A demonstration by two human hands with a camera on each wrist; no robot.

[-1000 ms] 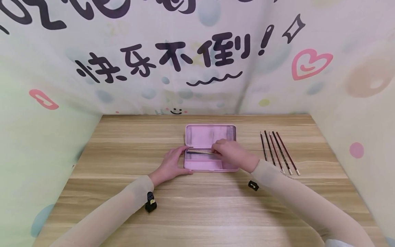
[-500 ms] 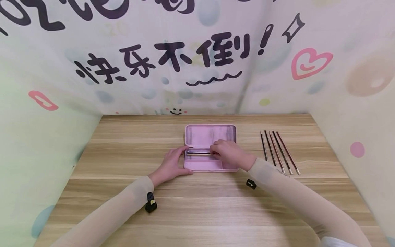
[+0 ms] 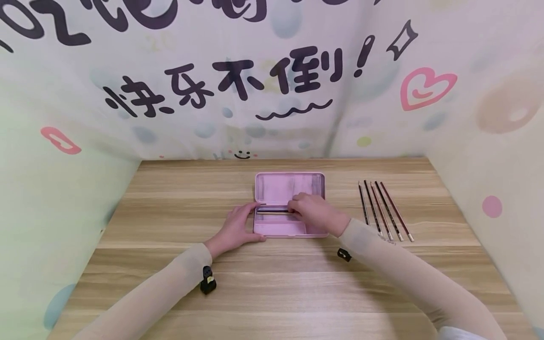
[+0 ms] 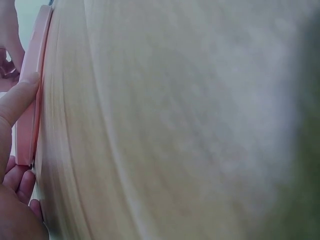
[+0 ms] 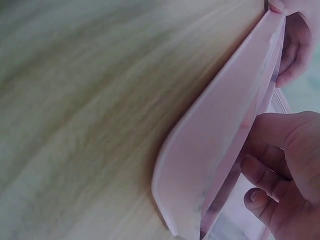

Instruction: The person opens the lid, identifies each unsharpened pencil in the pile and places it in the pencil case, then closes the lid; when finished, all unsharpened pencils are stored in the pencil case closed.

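A pink pencil case (image 3: 280, 229) lies with its lid (image 3: 276, 186) folded back towards the wall. My left hand (image 3: 233, 229) grips its left end, thumb at the front edge and fingers around the back corner. The left wrist view shows that thumb (image 4: 22, 97) pressed on the case's side. Inside the rear compartment, a slim dark-and-gold pencil (image 3: 272, 213) lies lengthwise. My right hand (image 3: 316, 213) reaches in over the right half and pinches the pencil, covering its right end. In the right wrist view its curled fingers (image 5: 262, 175) dip past the case's wall.
Several dark and red pencils (image 3: 384, 210) lie side by side on the wooden table (image 3: 272, 293), right of the case, tops fanned towards the back. My right sleeve (image 3: 395, 259) passes close to their near ends. A printed cloth wall (image 3: 204, 137) stands behind the table.
The pencil in the case has gone from slightly slanted to parallel with the case's long side, lower in the compartment. My right hand has shifted slightly left. The left hand stays put.
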